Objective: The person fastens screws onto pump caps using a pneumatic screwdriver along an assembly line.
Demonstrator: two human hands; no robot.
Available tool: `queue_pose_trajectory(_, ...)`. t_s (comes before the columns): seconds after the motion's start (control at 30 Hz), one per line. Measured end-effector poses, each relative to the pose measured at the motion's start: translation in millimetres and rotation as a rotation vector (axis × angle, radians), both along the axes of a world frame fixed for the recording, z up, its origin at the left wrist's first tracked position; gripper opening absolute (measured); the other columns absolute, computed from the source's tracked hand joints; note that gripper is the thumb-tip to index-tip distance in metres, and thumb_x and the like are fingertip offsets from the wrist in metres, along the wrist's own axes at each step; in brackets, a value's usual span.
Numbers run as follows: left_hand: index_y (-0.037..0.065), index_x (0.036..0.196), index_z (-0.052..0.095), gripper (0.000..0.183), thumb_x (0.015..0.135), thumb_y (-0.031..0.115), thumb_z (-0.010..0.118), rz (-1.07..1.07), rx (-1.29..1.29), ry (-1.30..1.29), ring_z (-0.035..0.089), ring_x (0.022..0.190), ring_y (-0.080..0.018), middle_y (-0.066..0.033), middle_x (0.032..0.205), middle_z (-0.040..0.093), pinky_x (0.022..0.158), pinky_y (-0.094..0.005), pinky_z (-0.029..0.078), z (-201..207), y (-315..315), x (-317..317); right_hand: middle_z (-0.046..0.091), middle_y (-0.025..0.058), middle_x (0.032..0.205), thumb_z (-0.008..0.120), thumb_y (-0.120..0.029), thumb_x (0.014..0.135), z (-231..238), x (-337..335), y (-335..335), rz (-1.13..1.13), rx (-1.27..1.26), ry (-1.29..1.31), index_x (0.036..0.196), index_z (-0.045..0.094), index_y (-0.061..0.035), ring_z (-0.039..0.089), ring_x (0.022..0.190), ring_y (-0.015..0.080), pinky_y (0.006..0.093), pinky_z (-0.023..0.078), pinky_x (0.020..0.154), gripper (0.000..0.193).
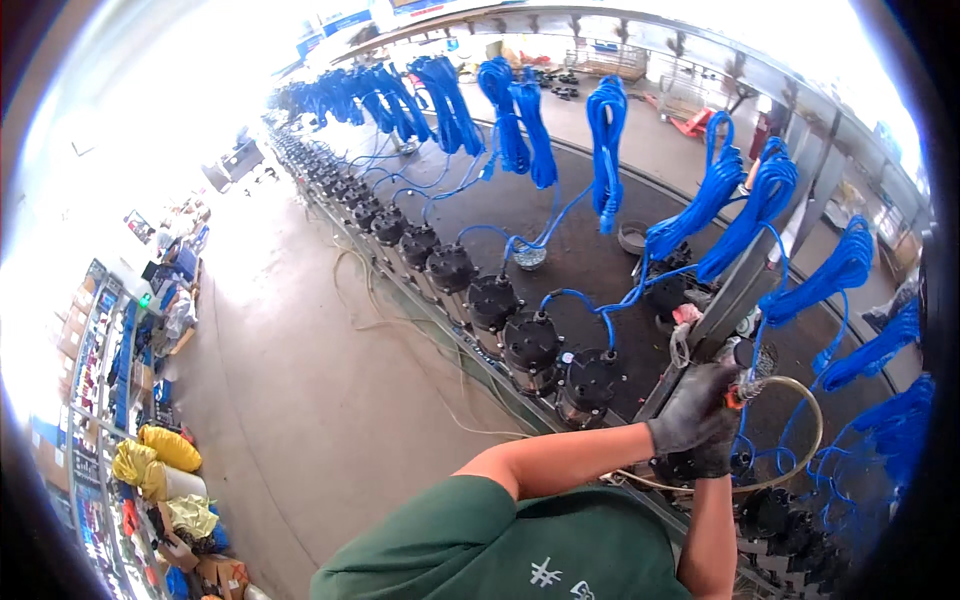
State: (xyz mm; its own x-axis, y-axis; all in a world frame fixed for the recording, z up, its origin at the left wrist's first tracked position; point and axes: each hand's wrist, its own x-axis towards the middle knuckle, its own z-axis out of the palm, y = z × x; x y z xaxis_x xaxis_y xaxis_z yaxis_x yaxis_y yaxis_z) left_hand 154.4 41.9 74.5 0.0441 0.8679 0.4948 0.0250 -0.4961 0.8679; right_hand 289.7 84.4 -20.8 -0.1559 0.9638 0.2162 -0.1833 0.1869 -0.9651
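Note:
Both hands wear dark grey gloves and meet beside the metal post at the bench's near edge. My left hand (688,405) is closed around a hand tool with an orange-red part (736,397), whose pale hose (820,425) loops away to the right. Just below it, my right hand (714,455) is curled, its fingers mostly hidden; what they hold cannot be made out. A black-topped cylindrical motor unit (676,466) is partly covered beneath the hands. Left of them stands another black-capped motor unit (592,380) with a blue cable.
Several motor units (450,265) line the bench edge. Coiled blue cables (607,140) hang from an overhead rail (640,40). A slanting metal post (760,260) stands close to the hands. Small bowls (632,237) sit on the dark bench (590,270). Shelving (90,430) is at far left.

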Motion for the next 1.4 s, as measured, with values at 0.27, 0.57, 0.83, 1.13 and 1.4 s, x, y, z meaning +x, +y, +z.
queue_pose_trajectory(0.27,0.000,0.152,0.029,0.070,0.094,0.020,0.064,-0.026,-0.019,0.084,0.037,0.143,-0.0338,-0.0205,0.149,0.041,0.119,-0.0435,0.028,-111,-31,-16,0.062,-0.0003,0.091,0.083,-0.008,0.071,9,0,0,-0.005,0.006,-0.116,0.106,0.057,-0.0095,0.061,0.082,0.0141,0.0317,0.053,0.072,0.044)
queue_pose_trajectory(0.57,0.002,0.151,0.032,0.079,0.087,0.015,0.077,-0.404,-0.524,-0.469,0.048,0.134,-0.0215,-0.0121,0.145,0.049,0.115,-0.0384,0.038,-138,-21,12,0.063,-0.0008,0.090,0.079,-0.002,0.073,25,-10,-11,-0.036,-0.035,-0.071,0.101,0.060,-0.0085,0.062,0.079,0.0145,0.0322,0.054,0.070,0.034)
queue_pose_trajectory(0.83,0.005,0.145,0.039,0.071,0.087,0.016,0.078,-0.389,-0.492,-0.471,0.050,0.129,-0.0227,-0.0109,0.139,0.052,0.111,-0.0383,0.040,-135,-24,15,0.065,0.0021,0.105,0.076,0.000,0.078,36,-9,-19,-0.073,0.062,-0.152,0.116,0.061,-0.0047,0.065,0.095,0.0151,0.0315,0.056,0.080,0.042)
queue_pose_trajectory(1.13,0.012,0.154,0.027,0.091,0.082,0.018,0.083,-0.403,-0.689,-0.562,0.050,0.130,-0.0220,-0.0082,0.141,0.050,0.108,-0.0368,0.045,-179,-15,10,0.067,0.0018,0.101,0.074,-0.003,0.080,37,-26,-14,-0.077,-0.072,-0.009,0.115,0.063,-0.0049,0.064,0.092,0.0127,0.0293,0.054,0.082,0.037)
queue_pose_trajectory(1.4,0.009,0.150,0.033,0.088,0.080,0.019,0.085,-0.490,-0.690,-0.592,0.056,0.125,-0.0215,-0.0076,0.137,0.054,0.106,-0.0364,0.048,-169,-14,12,0.065,0.0023,0.113,0.070,0.006,0.079,51,-22,-15,-0.080,-0.108,-0.042,0.127,0.060,-0.0042,0.061,0.104,0.0118,0.0278,0.052,0.091,0.051)
